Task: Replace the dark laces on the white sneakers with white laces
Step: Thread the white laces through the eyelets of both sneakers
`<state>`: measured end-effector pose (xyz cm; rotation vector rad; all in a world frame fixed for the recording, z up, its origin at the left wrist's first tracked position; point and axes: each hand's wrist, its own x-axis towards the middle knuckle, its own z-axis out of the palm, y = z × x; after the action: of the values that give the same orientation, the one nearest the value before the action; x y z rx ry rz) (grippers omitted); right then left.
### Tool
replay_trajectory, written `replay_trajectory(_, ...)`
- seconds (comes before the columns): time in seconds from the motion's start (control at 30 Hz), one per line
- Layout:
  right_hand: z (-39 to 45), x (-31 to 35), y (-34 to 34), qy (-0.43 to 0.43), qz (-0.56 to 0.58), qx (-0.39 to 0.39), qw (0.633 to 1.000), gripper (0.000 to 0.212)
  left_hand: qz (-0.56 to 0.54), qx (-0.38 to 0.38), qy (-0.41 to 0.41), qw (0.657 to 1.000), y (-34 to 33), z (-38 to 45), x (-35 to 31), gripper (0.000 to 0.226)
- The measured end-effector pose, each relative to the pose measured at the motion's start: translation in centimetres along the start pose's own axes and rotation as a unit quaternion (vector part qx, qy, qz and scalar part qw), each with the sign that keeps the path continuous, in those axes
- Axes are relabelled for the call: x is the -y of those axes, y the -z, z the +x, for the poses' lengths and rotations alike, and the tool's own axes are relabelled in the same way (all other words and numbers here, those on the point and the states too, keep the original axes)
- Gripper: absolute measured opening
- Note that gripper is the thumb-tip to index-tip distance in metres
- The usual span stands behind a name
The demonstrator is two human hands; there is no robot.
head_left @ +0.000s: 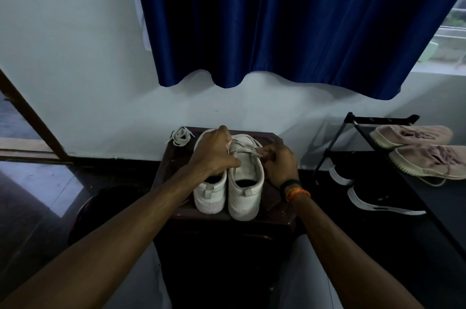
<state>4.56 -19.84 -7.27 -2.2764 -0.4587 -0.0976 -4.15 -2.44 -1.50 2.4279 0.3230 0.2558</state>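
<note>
Two low white canvas sneakers stand side by side on a small dark wooden stool (176, 157), heels twd the person, toes twd the wall, so each shoe's long axis runs straight away from the body. The right white sneaker (245, 182) is the one being worked: a pale white lace (245, 149) crosses its eyelet area, w/ the right hand (280, 160) just beside the shoe's right edge, fingers curled and pinching a lace end. The left hand (214, 152) reaches across the left white sneaker (210, 195), fingers bent down at the gap btwn the two shoes; looks like it grips the other lace end or the eyelet flap, but the exact hold is hidden under the knuckles. A spare coiled white lace (180, 136) lies on the stool's far left corner, just beyond the left shoe's toe. No dark lace visible anywhere, so I'd judge removal done and re-lacing under way on the right shoe; left shoe's lacing is covered by the hand, can't tell. Key relation for the next pull: the lace row lies across the shoe's axis, dead centre btwn both hands, each hand equally near its own side. Right of the stool, a black metal shoe rack (353, 127) holds beige knit sneakers (413, 137) and black sneakers w/ white soles (378, 197).
</note>
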Motion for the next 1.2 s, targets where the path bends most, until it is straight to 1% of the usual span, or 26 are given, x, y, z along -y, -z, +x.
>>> replay_trajectory(0.07, 0.2, -0.4, 0.3, -0.002, 0.008, -0.010, 1.000, 0.034, 0.016, 0.014, 0.001, 1.000, 0.0, 0.3, -0.3, 0.055)
replay_trajectory(0.13, 0.7, -0.5, 0.8, -0.023, 0.030, -0.027, 0.999, 0.037, 0.015, 0.036, 0.000, 0.999, 0.2, 0.9, -1.0, 0.055)
replay_trajectory(0.2, 1.3, -1.4, 1.0, -0.066, 0.058, -0.020, 0.996, 0.039, -0.028, 0.042, -0.002, 0.999, 0.9, 1.7, -2.2, 0.049)
replay_trajectory(0.23, 1.5, -1.9, 1.0, -0.083, 0.057, -0.006, 0.995, 0.038, -0.051, 0.038, -0.006, 0.998, 1.4, 2.2, -2.8, 0.042)
replay_trajectory(0.33, 1.7, -3.8, 1.3, -0.098, -0.018, 0.054, 0.994, 0.033, -0.117, 0.001, -0.024, 0.993, 3.9, 4.1, -5.0, 0.015)
replay_trajectory(0.37, 1.6, -4.2, 1.5, -0.085, -0.060, 0.084, 0.991, 0.030, -0.144, -0.015, -0.025, 0.989, 4.8, 4.7, -5.6, 0.011)
replay_trajectory(0.43, 1.3, -4.3, 1.8, -0.052, -0.128, 0.143, 0.980, 0.026, -0.199, -0.022, -0.015, 0.980, 6.1, 5.9, -6.3, 0.017)
replay_trajectory(0.47, 1.4, -4.1, 1.9, -0.039, -0.151, 0.150, 0.976, 0.024, -0.215, -0.012, -0.012, 0.976, 6.5, 6.4, -6.6, 0.020)
replay_trajectory(0.5, 1.5, -3.3, 2.1, -0.026, -0.167, 0.131, 0.977, 0.022, -0.220, 0.003, -0.014, 0.975, 6.7, 6.7, -6.8, 0.023)
replay_trajectory(0.53, 1.7, -2.4, 2.4, -0.014, -0.164, 0.085, 0.983, 0.019, -0.213, 0.017, -0.019, 0.977, 6.6, 6.8, -7.1, 0.024)
replay_trajectory(0.57, 1.9, -1.2, 2.9, -0.007, -0.120, 0.020, 0.993, 0.017, -0.203, 0.029, -0.026, 0.978, 6.4, 7.0, -7.3, 0.024)
replay_trajectory(0.6, 2.1, 0.3, 3.4, 0.002, -0.040, -0.041, 0.998, 0.016, -0.193, 0.036, -0.033, 0.980, 6.0, 7.0, -7.6, 0.024)
replay_trajectory(0.63, 2.1, 2.2, 4.2, 0.009, 0.048, -0.084, 0.995, 0.014, -0.188, 0.040, -0.037, 0.981, 5.7, 7.0, -7.8, 0.025)
replay_trajectory(0.67, 2.1, 4.0, 4.9, 0.021, 0.129, -0.100, 0.986, 0.012, -0.191, 0.043, -0.040, 0.980, 5.4, 7.1, -8.0, 0.025)
replay_trajectory(0.7, 2.0, 5.7, 5.6, 0.030, 0.193, -0.084, 0.977, 0.011, -0.199, 0.045, -0.044, 0.978, 5.1, 7.1, -8.2, 0.025)
replay_trajectory(0.73, 2.0, 7.0, 6.1, 0.029, 0.253, -0.045, 0.966, 0.015, -0.196, 0.042, -0.051, 0.978, 4.9, 7.1, -8.4, 0.023)
replay_trajectory(0.8, 1.9, 8.4, 6.4, -0.004, 0.347, 0.026, 0.937, 0.030, -0.149, 0.025, -0.068, 0.986, 4.9, 7.0, -8.8, 0.023)
replay_trajectory(0.87, 2.1, 8.6, 6.3, -0.033, 0.361, 0.021, 0.932, 0.037, -0.123, 0.025, -0.079, 0.989, 5.0, 7.0, -8.8, 0.024)
replay_trajectory(0.93, 2.4, 8.3, 6.3, -0.048, 0.357, 0.000, 0.933, 0.037, -0.111, 0.044, -0.091, 0.989, 5.1, 6.8, -8.8, 0.021)
replay_trajectory(1.0, 2.6, 8.0, 6.3, -0.059, 0.350, -0.009, 0.935, 0.030, -0.083, 0.052, -0.102, 0.990, 5.2, 6.7, -8.7, 0.018)
replay_trajectory(1.07, 2.9, 7.8, 6.6, -0.053, 0.321, -0.017, 0.945, 0.017, -0.044, 0.044, -0.113, 0.992, 5.1, 6.7, -8.7, 0.017)
replay_trajectory(1.1, 3.2, 7.6, 6.8, -0.044, 0.307, -0.031, 0.950, 0.010, -0.022, 0.038, -0.117, 0.992, 5.1, 6.8, -8.6, 0.018)
replay_trajectory(1.13, 3.5, 7.3, 7.2, -0.038, 0.299, -0.056, 0.952, 0.007, 0.004, 0.031, -0.117, 0.993, 5.2, 7.0, -8.3, 0.020)
replay_trajectory(1.2, 4.2, 6.6, 8.1, -0.042, 0.288, -0.121, 0.949, 0.011, 0.060, 0.005, -0.115, 0.992, 5.5, 7.4, -7.4, 0.026)
